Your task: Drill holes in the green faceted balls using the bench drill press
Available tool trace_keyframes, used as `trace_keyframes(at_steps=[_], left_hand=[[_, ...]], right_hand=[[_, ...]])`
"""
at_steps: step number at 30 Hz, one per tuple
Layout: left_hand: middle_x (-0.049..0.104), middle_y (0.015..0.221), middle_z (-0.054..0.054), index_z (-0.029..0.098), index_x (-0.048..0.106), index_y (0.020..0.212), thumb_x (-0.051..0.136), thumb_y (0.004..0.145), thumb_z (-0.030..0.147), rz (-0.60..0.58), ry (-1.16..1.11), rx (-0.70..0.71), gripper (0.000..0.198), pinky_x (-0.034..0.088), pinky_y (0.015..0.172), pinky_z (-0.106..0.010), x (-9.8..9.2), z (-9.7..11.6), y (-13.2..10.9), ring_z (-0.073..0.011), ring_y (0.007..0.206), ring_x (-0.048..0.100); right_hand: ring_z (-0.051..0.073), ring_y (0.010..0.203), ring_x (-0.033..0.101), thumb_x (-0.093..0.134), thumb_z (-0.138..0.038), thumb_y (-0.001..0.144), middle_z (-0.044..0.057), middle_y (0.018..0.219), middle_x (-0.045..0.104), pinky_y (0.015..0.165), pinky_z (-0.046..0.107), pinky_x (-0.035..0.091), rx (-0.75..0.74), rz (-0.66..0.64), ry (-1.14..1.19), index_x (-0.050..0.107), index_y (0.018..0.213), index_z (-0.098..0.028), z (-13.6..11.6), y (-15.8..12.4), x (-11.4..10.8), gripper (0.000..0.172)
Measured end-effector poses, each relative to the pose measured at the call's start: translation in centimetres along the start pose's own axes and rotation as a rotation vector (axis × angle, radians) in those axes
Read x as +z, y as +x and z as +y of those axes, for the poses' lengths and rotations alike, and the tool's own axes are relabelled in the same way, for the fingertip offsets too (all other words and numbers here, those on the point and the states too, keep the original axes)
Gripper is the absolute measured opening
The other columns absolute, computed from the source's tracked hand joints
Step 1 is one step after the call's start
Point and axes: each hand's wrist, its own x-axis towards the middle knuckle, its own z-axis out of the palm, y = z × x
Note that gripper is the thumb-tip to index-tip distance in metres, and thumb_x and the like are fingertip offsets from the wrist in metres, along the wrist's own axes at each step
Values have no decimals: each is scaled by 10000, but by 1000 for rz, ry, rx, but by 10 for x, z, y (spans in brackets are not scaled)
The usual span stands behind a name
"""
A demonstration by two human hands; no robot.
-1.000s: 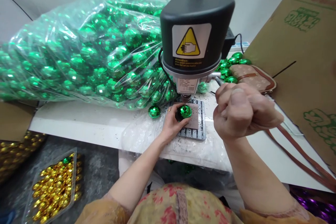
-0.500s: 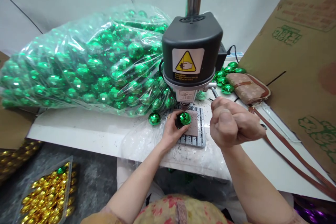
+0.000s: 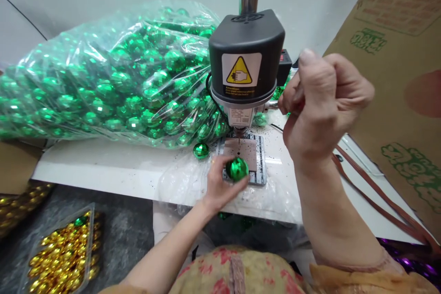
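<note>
A shiny green faceted ball [image 3: 237, 169] is pinched between the thumb and fingers of my left hand [image 3: 217, 186]. It sits above the near part of the drill press's base plate [image 3: 261, 165], in front of the drill bit and apart from it. My right hand [image 3: 319, 105] is raised in a fist at the right of the black drill press [image 3: 245, 46]. Its fingers close round the press's feed lever, whose grip is hidden in the hand. On the base lies a flat brownish pad [image 3: 248, 149] with a small dark hole under the bit.
A big clear bag of green balls [image 3: 113, 78] fills the table's left; one loose green ball [image 3: 201, 150] lies before it. A cardboard box [image 3: 389, 78] and brown strap [image 3: 375, 193] are right. A tub of gold balls [image 3: 60, 257] stands lower left. Dark shavings dot the table.
My left hand has drawn the green ball from under the drill bit toward me. My right fist has risen, with the lever. The view has shifted slightly.
</note>
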Motion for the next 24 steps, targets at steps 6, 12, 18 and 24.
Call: trace_keyframes(at_steps=[6,12,18,24], left_hand=[[702,884,-104,152,609,1155,738,829,429,-514,241,584,447,499,552,-337,-39,22,-77,-204,646,611],[686,1066,-89,247,614,1230,671,904,309,-274,257,461,338,560,683,-299,-49,-1,-82,-195,822,672],[630,1169,-153,190,560,1307,585,953,277,39,551,-180,365,536,928,-452,-55,-50,-3,-297,1101,629],[670,1019,-78,209,614,1110,763,802,316,-50,347,-354,359,527,899,-406,-50,-72,24,-257,981,649]], right_hand=[[29,427,377,549,-166,901,-75,475,345,476,244,259,-45,45,-5,328,561,-206,0,-5,3,407],[8,429,369,550,-179,908,-80,475,328,472,230,247,-62,43,5,300,568,-196,1,-6,4,422],[-6,447,366,544,-214,919,-81,491,323,490,230,249,-55,27,0,304,569,-185,2,-7,2,425],[-9,458,377,547,-238,923,-82,498,342,499,227,261,-56,30,-32,330,570,-177,0,-8,2,419]])
